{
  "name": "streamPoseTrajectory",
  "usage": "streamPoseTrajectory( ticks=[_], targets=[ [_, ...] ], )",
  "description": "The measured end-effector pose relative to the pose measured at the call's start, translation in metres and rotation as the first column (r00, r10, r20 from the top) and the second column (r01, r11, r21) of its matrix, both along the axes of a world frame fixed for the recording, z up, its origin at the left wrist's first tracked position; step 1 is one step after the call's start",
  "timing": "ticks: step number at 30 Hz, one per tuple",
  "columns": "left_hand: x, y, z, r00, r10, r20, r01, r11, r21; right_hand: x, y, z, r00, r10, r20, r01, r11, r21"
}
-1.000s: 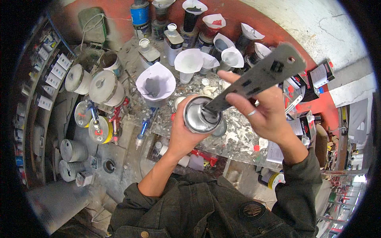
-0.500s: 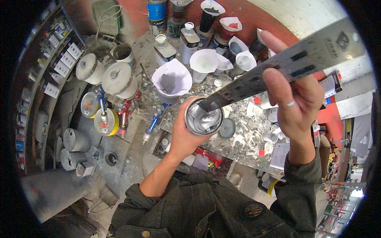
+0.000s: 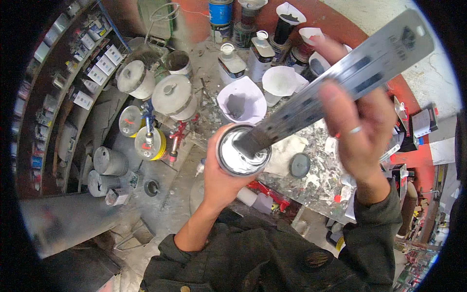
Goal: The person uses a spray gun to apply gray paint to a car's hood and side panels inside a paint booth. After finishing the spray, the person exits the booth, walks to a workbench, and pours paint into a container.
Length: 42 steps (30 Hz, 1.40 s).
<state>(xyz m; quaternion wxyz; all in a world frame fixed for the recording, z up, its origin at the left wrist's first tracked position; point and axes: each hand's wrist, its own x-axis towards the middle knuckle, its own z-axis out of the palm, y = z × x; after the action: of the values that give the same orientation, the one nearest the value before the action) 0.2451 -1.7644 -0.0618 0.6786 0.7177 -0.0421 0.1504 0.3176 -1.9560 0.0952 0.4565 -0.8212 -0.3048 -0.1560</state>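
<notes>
My left hand (image 3: 218, 187) is wrapped round a small metal can (image 3: 224, 168), held up over the bench's front edge. Inside the can is shiny silver paint (image 3: 239, 161), seen from above. A long flat metal mixing stick (image 3: 299, 109), like a ruler with dark markings, dips its lower end into the paint and leans up to the right. My right hand (image 3: 357, 129), slightly blurred, pinches the stick along its upper half between thumb and fingers; a ring shows on one finger. The stick's tip is hidden in the paint.
Just beyond the can stands a cup with a white paper strainer (image 3: 248, 92); several similar ones stand behind. White-capped bottles (image 3: 231, 65) and lidded buckets (image 3: 174, 96) are at the back left. Spray guns (image 3: 176, 138) hang left. A grey lid (image 3: 300, 165) lies on the paint-spattered bench (image 3: 316, 187).
The stick's lower end has moved from the can's upper-right rim further in over the paint. The surroundings have shifted right in the picture, while the can appears slightly further left.
</notes>
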Motion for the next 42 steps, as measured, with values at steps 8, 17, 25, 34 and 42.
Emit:
streamPoseTrajectory(
  ticks=[8,17,25,34,42],
  targets=[
    [0.030,0.035,0.007,0.994,0.107,0.006,-0.107,0.994,0.029,0.049,0.001,0.019,0.980,-0.182,0.086,0.124,0.884,0.451],
    [0.067,0.049,0.009,0.990,0.137,0.013,-0.138,0.986,0.092,0.091,-0.069,-0.001,0.953,-0.303,-0.002,0.260,0.814,0.519],
    [0.077,0.049,0.014,0.992,0.120,-0.035,-0.114,0.983,0.147,0.097,-0.053,-0.038,0.976,-0.212,-0.040,0.204,0.848,0.490],
    [0.081,0.051,0.015,0.992,0.121,-0.045,-0.107,0.966,0.236,0.098,-0.039,-0.052,0.975,-0.187,-0.123,0.224,0.839,0.495],
    [0.081,0.051,0.019,0.988,0.137,-0.065,-0.111,0.944,0.310,0.101,-0.039,-0.058,0.975,-0.214,-0.051,0.213,0.860,0.463]
  ],
)
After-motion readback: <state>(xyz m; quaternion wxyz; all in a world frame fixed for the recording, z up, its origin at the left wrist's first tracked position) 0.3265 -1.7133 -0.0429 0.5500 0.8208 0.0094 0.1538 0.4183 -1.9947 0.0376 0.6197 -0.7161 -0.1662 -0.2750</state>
